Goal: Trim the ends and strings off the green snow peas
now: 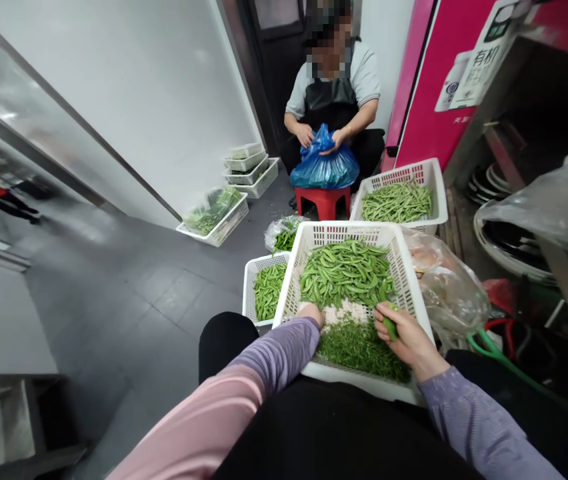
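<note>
A white slotted plastic basket (417, 280) sits in front of my lap, with a heap of green pea pods (347, 270) in its far half. Nearer me in the same basket lies a pile of fine green trimmings (364, 350), with a pale pinkish strip between the two. My right hand (409, 340) is closed on a pea pod (389, 327) above the right side of the trimmings. By the basket's left side, my left hand (312, 312) reaches down at the edge of the pods; its fingers are hidden from view.
A smaller white basket (249, 293) of pods stands at left, a basket of long green beans (397, 201) behind at right. Across from me a person handles a blue plastic bag (325, 163) on a red stool (323, 201). A clear plastic bag (447, 283) lies at right.
</note>
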A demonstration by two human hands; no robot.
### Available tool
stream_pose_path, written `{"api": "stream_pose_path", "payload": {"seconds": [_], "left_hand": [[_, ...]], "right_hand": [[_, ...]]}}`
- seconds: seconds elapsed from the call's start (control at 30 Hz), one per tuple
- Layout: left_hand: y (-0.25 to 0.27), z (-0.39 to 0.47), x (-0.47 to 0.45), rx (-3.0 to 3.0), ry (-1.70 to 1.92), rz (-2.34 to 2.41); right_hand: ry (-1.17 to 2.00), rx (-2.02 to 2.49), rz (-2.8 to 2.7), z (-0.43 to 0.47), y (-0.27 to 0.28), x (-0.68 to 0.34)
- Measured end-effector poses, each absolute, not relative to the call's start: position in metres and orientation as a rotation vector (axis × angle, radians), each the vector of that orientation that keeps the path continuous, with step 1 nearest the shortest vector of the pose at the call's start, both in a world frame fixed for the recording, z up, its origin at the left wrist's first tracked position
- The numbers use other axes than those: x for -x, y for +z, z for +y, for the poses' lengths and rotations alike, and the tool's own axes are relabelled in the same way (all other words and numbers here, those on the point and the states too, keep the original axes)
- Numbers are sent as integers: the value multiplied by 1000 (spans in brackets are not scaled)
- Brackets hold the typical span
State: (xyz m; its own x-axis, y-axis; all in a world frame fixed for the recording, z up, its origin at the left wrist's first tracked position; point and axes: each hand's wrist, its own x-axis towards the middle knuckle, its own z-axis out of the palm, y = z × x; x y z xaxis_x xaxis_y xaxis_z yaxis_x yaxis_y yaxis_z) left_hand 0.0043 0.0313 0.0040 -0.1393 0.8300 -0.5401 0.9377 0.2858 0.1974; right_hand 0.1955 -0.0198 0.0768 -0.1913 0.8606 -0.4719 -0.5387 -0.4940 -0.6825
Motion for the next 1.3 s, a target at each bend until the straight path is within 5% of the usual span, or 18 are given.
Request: {"api": "stream_pose_path", "payload": {"seconds": [0.37, 0.7, 1.0, 1.3], "left_hand": [[65, 7, -28, -1278, 376, 1358], [81, -18, -39, -1991, 75, 1377], [84, -28, -43, -1187, 299, 1326], [87, -41, -35, -1662, 264, 1379]], "right_hand": [[1560, 1428, -1053, -32, 57, -175], [1189, 1454, -1309, -38, 58, -177], [1619, 1339, -862, -39, 61, -180], [1779, 1203, -640, -45, 67, -177]]}}
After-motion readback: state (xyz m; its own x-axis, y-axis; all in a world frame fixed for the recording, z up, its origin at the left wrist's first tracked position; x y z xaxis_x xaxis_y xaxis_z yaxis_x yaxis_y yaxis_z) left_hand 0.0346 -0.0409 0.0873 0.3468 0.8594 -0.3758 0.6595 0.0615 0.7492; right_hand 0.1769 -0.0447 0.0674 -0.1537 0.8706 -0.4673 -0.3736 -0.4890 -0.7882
